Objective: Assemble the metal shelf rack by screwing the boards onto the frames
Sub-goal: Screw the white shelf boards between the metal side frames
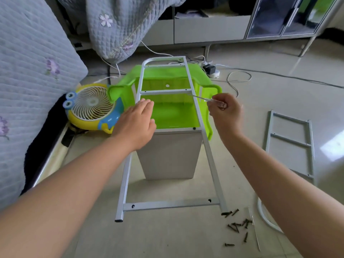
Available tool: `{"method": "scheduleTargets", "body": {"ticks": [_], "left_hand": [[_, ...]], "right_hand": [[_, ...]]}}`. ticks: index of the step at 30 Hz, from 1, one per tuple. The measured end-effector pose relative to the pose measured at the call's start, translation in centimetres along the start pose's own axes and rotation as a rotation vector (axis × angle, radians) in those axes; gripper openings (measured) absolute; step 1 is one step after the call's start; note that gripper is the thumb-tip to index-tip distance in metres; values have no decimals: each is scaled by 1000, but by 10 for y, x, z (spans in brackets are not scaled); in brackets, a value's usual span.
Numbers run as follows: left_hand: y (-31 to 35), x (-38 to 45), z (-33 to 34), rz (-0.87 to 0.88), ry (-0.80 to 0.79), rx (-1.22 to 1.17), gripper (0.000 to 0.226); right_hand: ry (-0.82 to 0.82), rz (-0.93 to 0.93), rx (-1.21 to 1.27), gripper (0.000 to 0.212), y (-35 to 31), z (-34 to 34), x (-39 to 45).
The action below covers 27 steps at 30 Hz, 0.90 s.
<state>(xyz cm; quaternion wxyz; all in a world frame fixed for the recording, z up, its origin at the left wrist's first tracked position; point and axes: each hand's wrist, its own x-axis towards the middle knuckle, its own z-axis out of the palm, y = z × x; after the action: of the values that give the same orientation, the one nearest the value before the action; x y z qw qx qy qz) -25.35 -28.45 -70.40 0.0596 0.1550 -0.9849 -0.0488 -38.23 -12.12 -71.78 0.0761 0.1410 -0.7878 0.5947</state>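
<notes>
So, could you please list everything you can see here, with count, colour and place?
frame: one, white, lying across the stool and board
board: one, grey, upright under the frame
second frame: one, white, floor at right
stool: one, green, beneath the frame
screws: about a dozen, dark, floor near right
fan: one, yellow and blue, beside the bed
screwdriver: one, clear-handled, in right hand
left hand: flat on frame
right hand: gripping screwdriver
</notes>
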Motion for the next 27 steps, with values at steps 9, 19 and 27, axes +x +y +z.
{"method": "scheduleTargets", "body": {"ticks": [9, 19, 27], "left_hand": [[-39, -31, 20, -86, -187, -301, 58], [-41, -32, 28, -51, -222, -269, 74], [-41, -31, 26, -57, -228, -253, 55]], "right_hand": [[-363, -242, 78, 29, -47, 41, -22], [-530, -470, -41, 20, -70, 58, -29], [-600, -529, -130, 16, -73, 66, -32]]}}
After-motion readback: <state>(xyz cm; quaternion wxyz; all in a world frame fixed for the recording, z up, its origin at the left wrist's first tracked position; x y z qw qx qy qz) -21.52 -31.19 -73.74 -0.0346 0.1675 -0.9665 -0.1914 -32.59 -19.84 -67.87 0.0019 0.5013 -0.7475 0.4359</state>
